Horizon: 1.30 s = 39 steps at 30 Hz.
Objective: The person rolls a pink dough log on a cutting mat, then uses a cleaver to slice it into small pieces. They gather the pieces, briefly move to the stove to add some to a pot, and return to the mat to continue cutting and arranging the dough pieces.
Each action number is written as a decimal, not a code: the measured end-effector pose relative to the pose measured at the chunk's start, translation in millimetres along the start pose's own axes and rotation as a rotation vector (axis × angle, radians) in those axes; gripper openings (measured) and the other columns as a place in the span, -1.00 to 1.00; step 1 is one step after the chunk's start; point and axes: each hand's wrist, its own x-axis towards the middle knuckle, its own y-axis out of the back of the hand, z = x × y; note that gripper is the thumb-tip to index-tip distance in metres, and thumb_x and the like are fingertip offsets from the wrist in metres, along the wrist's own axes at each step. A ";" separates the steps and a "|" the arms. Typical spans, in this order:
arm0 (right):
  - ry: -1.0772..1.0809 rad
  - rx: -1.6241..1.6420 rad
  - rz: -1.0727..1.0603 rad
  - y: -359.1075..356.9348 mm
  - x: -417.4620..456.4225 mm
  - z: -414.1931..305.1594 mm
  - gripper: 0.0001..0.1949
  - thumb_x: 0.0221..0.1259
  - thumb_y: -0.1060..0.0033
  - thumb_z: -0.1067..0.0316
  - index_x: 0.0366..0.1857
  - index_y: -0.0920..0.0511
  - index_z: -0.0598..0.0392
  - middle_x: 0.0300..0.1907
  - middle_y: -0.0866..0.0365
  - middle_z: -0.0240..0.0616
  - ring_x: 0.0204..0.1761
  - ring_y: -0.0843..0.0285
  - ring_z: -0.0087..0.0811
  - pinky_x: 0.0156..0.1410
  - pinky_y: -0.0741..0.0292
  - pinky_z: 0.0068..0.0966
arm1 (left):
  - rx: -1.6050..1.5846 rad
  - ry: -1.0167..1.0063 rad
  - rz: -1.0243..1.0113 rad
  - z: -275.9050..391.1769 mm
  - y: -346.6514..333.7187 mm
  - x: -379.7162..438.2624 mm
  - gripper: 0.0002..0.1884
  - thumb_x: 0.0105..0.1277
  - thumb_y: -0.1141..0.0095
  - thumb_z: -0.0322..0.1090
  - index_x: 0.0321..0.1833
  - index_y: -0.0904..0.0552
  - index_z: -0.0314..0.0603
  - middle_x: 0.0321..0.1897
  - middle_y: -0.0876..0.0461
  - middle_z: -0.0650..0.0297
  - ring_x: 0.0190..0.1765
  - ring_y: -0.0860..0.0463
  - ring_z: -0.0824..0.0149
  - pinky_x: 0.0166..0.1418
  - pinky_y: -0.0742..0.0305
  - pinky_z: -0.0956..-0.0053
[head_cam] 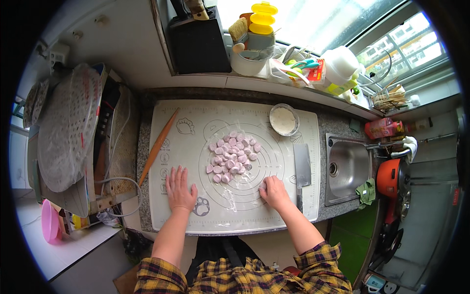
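My left hand rests palm down on the white pastry mat, its fingers slightly spread and nothing under them that I can see. A pile of small pale-pink dough pieces lies at the mat's middle, dusted with flour. To the right of the pile, my right hand is curled on the mat around a pinkish dough piece, mostly hidden by the fingers. A cleaver lies right of that hand. The tapered wooden rolling pin slants along the mat's left side.
A bowl of flour stands at the mat's back right. Beyond the mat's right edge is a steel sink with a green cloth on its rim. A black knife block and a utensil pot stand on the sill.
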 end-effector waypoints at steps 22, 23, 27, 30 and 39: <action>-0.104 0.030 -0.236 16.9 -4.2 -9.8 -0.63 0.14 -0.41 0.29 -0.01 -0.49 0.08 -0.02 -0.46 0.01 -0.11 -0.57 0.06 -0.02 -0.58 -0.11 | -0.006 -0.011 0.013 -4.0 -2.8 0.1 -0.30 0.28 -0.17 -0.15 0.50 -0.34 -0.11 0.55 -0.26 0.19 0.65 -0.10 0.09 0.72 0.13 -0.02; -0.089 -0.013 -0.103 14.6 -1.5 -7.6 -0.59 0.14 -0.42 0.27 0.03 -0.47 0.07 0.01 -0.45 -0.01 -0.03 -0.53 0.05 0.05 -0.53 -0.09 | -0.005 -0.008 0.009 -4.9 -3.1 0.0 -0.30 0.28 -0.17 -0.16 0.50 -0.34 -0.11 0.55 -0.26 0.19 0.65 -0.09 0.09 0.72 0.13 -0.02; -0.107 -0.133 0.185 -6.0 19.6 7.8 -0.46 0.11 -0.46 0.23 0.15 -0.38 -0.02 0.16 -0.37 -0.11 0.36 -0.25 0.02 0.40 -0.15 -0.01 | -0.025 -0.013 0.013 -1.8 -1.7 -0.6 -0.29 0.24 -0.19 -0.19 0.49 -0.34 -0.12 0.55 -0.26 0.17 0.65 -0.08 0.07 0.72 0.15 -0.01; -0.004 -0.276 0.239 -26.2 32.6 6.0 -0.40 0.06 -0.49 0.19 0.18 -0.35 -0.05 0.26 -0.29 -0.13 0.46 -0.14 -0.03 0.54 0.01 0.01 | -0.023 -0.016 0.009 -2.4 -1.7 0.4 -0.29 0.24 -0.19 -0.20 0.49 -0.34 -0.13 0.55 -0.27 0.17 0.65 -0.08 0.06 0.72 0.15 -0.01; -0.115 -0.148 0.367 -39.6 45.0 11.4 -0.44 0.10 -0.41 0.26 0.19 -0.35 -0.02 0.25 -0.32 -0.16 0.48 -0.14 -0.04 0.57 0.02 0.01 | -0.004 -0.017 0.006 -4.0 -2.8 2.4 -0.31 0.27 -0.16 -0.16 0.48 -0.35 -0.14 0.52 -0.28 0.15 0.64 -0.09 0.04 0.71 0.14 -0.06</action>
